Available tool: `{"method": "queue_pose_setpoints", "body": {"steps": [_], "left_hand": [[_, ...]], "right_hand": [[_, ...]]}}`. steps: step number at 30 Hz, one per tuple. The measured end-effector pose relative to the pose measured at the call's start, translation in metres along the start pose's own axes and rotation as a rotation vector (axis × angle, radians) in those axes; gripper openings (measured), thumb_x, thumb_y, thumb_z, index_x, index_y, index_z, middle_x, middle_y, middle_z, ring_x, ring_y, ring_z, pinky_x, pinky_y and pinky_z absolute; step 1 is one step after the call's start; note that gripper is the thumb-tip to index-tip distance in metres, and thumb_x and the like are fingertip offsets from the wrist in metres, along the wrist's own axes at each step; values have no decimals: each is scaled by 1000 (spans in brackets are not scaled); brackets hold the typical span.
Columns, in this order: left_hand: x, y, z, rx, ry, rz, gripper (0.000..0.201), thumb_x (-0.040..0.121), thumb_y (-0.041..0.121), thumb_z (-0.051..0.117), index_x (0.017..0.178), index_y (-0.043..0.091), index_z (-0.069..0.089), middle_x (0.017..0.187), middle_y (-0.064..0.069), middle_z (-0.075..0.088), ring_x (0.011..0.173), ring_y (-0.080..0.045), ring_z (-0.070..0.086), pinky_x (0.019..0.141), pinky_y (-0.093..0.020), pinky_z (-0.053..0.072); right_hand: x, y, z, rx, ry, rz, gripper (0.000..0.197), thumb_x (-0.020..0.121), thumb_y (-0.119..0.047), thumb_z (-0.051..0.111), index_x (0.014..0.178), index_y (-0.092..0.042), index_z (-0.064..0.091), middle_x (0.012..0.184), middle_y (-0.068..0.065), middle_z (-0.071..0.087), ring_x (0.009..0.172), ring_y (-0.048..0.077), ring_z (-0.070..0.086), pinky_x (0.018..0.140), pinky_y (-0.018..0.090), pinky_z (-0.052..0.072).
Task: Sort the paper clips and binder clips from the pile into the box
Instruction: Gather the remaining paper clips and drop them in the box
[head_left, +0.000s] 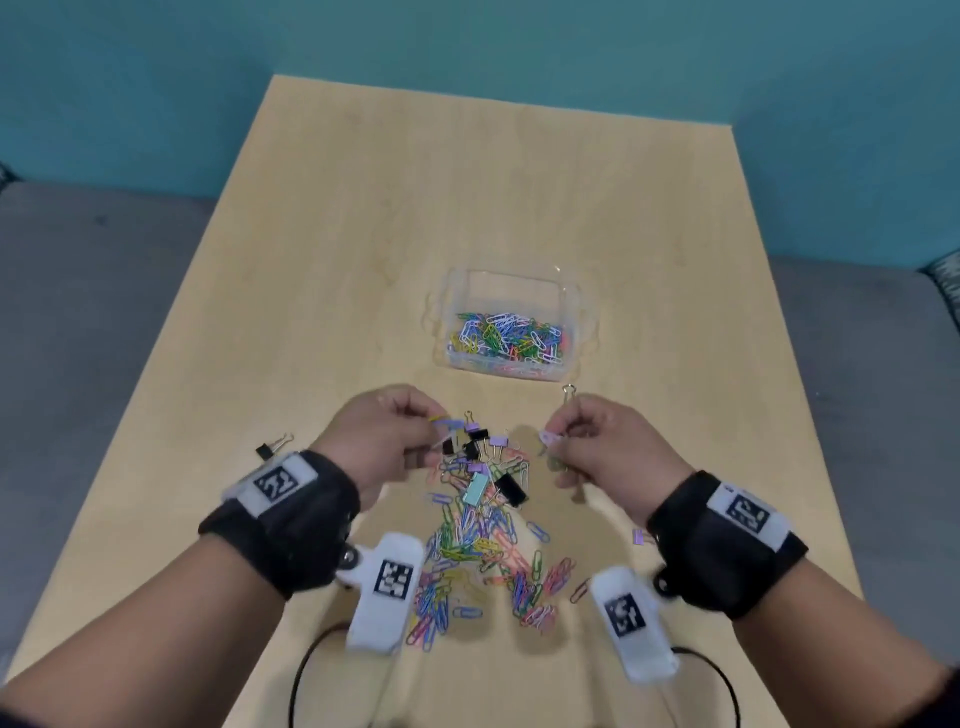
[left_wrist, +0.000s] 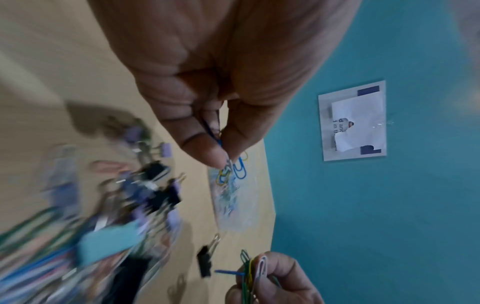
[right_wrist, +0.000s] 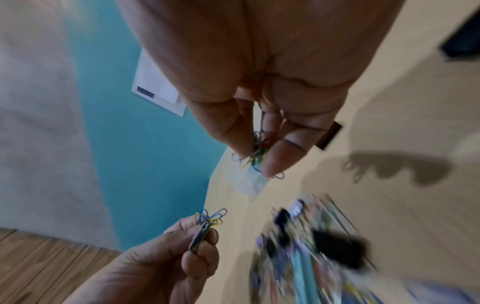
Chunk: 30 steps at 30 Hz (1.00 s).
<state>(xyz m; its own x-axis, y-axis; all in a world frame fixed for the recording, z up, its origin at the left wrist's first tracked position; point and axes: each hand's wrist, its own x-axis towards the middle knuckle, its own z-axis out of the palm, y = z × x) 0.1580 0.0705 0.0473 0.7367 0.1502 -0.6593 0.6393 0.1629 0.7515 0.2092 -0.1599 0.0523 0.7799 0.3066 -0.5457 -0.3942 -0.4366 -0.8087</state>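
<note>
A pile of coloured paper clips (head_left: 483, 556) lies on the wooden table between my wrists, with black, lilac and teal binder clips (head_left: 485, 470) at its far end. Above that far end, my left hand (head_left: 395, 436) pinches a small bunch of paper clips (left_wrist: 233, 168), blue, yellow and white. To the right, my right hand (head_left: 587, 447) pinches another bunch of paper clips (right_wrist: 255, 157) between thumb and fingers. Beyond both hands stands the clear plastic box (head_left: 571, 306), holding many coloured paper clips.
One black binder clip (head_left: 272, 447) lies alone left of my left wrist, a lilac one (head_left: 640, 537) near my right wrist, and a silver wire handle (head_left: 569, 392) stands before the box. Black cables (head_left: 311, 670) run along the table's near edge. A teal wall rises behind the table.
</note>
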Motion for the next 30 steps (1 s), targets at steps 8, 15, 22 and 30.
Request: {"method": "queue_pose_setpoints", "body": {"steps": [8,15,22,30], "left_hand": [[65,77,34,168,110,215,22,78,-10,63,69,9,59,71,-10,58,56,-21,57,59,-30,59],[41,51,15,375,179,321,17,84,4,61,99,11,66,79,-1,60,68,-22,60,77,-45,58],[-73,-80,-28,298,-305,-107,2,69,12,61,69,13,62,68,-13,61,58,-21,53,52,-28,46],[-84,-130,12,473,-153,162,6,72,24,55,76,25,60,67,5,59,62,-12,52,67,-35,47]], "right_hand": [[75,-64,-8,-104,179,-125,21,79,7,59,73,-14,58,79,11,58,62,22,59,64,41,60],[48,-44,-15,-401,231,-237,12,80,-13,58,91,-18,63,86,2,65,78,26,63,77,46,54],[-76,64,8,-437,-407,42,8,76,-19,55,69,-20,58,61,-6,58,54,5,49,58,26,42],[-79,79,81,-514,-271,-200,11,83,-14,52,81,-20,60,79,-7,60,74,13,55,72,32,46]]}}
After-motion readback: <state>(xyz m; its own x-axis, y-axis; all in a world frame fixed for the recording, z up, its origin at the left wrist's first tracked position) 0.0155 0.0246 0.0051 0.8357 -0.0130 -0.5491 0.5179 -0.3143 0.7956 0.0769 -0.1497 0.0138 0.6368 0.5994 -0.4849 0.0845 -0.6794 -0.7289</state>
